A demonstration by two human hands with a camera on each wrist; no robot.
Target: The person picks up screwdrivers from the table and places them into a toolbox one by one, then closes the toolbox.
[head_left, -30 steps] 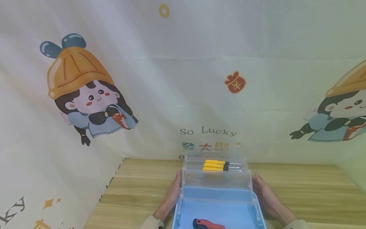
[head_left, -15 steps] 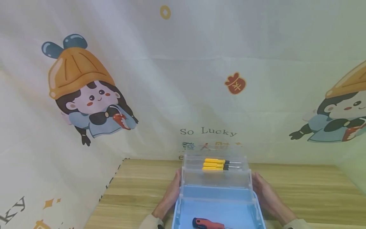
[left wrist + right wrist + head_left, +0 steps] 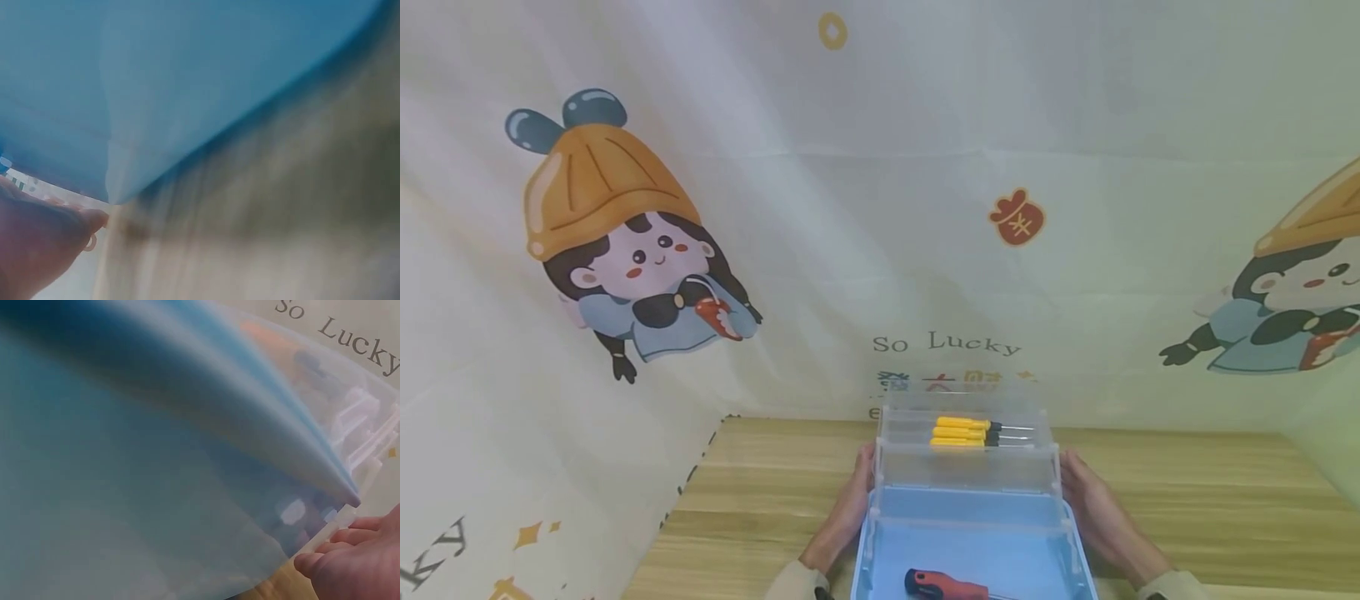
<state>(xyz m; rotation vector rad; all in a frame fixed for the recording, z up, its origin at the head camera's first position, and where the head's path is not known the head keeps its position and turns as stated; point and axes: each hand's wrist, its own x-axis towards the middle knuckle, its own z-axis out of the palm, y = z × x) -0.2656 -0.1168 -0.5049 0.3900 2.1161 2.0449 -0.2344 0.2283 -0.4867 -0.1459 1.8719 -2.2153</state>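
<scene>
A light blue toolbox stands in front of me at the table's lower middle, with its clear trays spread up and back. Several yellow-handled screwdrivers lie side by side in the upper tray. On the box's floor is a larger red and black screwdriver, cut off by the frame. My left hand lies along the left side of the trays, its fingertips hidden behind them. Along the opposite side, my right hand has its fairly straight fingers at the clear tray edge. Blue wall fills much of the left wrist view.
The wooden tabletop extends to both sides of the box. Behind it hangs a pale printed cloth, close to the raised trays, and more cloth encloses the left and right sides.
The toolbox has shifted very slightly away from me, so more of the red screwdriver's shaft shows. Both hands keep their places at its sides.
</scene>
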